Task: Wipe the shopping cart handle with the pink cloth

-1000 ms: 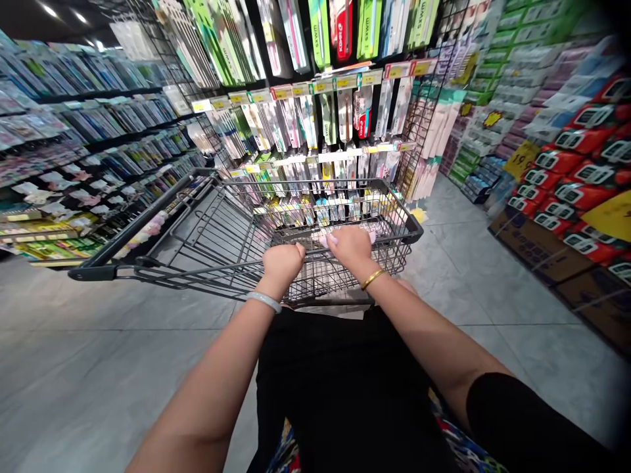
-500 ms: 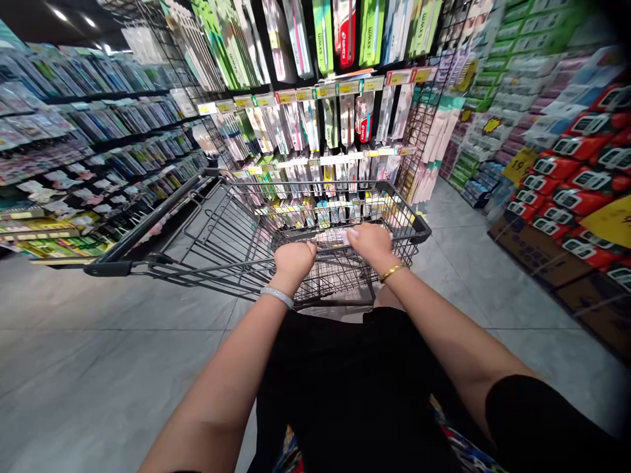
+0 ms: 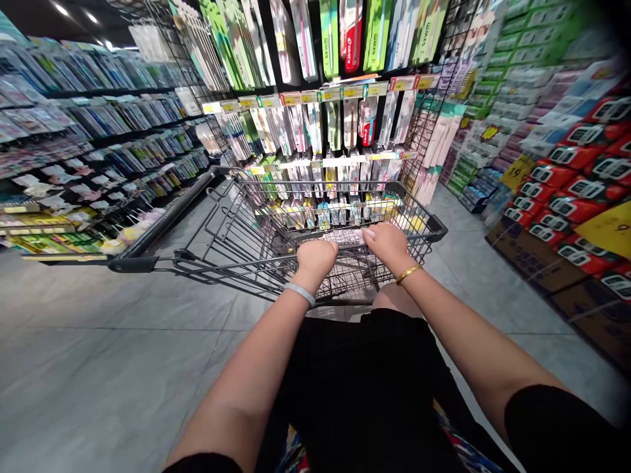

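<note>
A dark wire shopping cart [image 3: 231, 230] stands in front of me on the grey tiled floor. My left hand [image 3: 315, 257] is closed in a fist round the cart's near handle bar; a pale bangle sits on that wrist. My right hand [image 3: 387, 242] grips the same bar a little to the right, fingers curled over it, with a gold bangle on the wrist. I cannot make out anything lying in the basket. My black clothing fills the lower middle of the view.
A display rack of hanging toothbrush packs [image 3: 340, 118] faces the cart's far end. Shelves of small packets [image 3: 98, 144] run along the left. Stacked red and green boxes [image 3: 576, 171] on cardboard cartons line the right. Open floor [image 3: 89, 368] lies to my left.
The cart and both hands have shifted to the right in the view and the toothbrush rack looks slightly nearer. Both hands keep their grip on the handle.
</note>
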Tool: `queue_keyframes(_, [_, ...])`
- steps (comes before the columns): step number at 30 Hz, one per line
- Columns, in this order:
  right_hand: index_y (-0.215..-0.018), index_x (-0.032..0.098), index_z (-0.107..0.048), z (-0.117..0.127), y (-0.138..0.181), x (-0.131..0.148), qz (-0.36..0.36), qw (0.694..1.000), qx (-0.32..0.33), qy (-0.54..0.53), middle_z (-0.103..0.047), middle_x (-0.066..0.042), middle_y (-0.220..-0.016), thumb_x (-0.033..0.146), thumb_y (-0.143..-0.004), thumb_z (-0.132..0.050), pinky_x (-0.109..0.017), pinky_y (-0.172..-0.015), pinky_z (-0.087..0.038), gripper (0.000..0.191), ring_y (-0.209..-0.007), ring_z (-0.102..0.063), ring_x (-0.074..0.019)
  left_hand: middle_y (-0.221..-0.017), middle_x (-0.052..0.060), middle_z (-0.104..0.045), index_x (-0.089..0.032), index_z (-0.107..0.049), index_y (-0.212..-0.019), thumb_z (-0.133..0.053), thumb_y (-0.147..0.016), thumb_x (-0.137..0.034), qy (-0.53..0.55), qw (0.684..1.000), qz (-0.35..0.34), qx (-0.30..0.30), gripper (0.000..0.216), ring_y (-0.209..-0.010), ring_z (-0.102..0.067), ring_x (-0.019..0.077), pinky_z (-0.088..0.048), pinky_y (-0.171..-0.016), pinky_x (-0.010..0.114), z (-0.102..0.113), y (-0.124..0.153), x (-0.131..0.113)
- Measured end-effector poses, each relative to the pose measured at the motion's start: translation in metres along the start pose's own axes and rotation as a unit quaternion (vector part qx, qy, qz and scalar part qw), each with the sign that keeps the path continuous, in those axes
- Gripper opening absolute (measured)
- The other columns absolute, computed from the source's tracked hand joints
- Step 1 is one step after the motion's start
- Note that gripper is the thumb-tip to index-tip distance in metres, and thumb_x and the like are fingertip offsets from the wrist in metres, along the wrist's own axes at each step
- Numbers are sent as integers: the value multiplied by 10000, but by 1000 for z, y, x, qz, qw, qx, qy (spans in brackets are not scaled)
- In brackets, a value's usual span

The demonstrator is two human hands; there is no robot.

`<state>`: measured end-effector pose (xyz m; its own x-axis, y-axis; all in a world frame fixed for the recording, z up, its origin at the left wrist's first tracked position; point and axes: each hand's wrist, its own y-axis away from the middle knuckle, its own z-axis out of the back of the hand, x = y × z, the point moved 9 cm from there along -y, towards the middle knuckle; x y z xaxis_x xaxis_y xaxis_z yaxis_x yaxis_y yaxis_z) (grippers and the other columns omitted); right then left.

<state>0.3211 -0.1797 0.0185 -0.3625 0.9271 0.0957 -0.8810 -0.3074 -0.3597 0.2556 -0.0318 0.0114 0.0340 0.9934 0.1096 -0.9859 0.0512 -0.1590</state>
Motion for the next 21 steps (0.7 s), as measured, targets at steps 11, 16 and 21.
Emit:
queue_keyframes(11, [-852,183,-706,2,4,-1,42,999,18,-18,-694,-85,-903,468,-970,-342,-286,-601,-274,477,-809,-590,-194,-802,179,-690,-110,-708,-1017,-324,-953,-209,-12,999,7,35,401,-827,-689,308,-494,-693,400,8,13,26])
queue_keyframes(16, [-779,196,-707,-2,-4,-21,-57,998,15,-17,-697,-90,-838,446,-953,-351,-292,-564,-266,468,-702,-584,-193,-785,178,-688,-123,-731,-892,-294,-945,-280,-54,993,73,82,468,-826,-681,324,-485,-672,392,6,33,100])
queue_keyframes(21, [-827,206,-721,-4,-2,67,69,994,39,-75,-695,-84,-848,504,-964,-316,-283,-578,-296,520,-718,-580,-186,-843,153,-714,-185,-741,-920,-332,-916,-295,-53,988,72,126,423,-853,-680,297,-483,-688,362,-2,31,109])
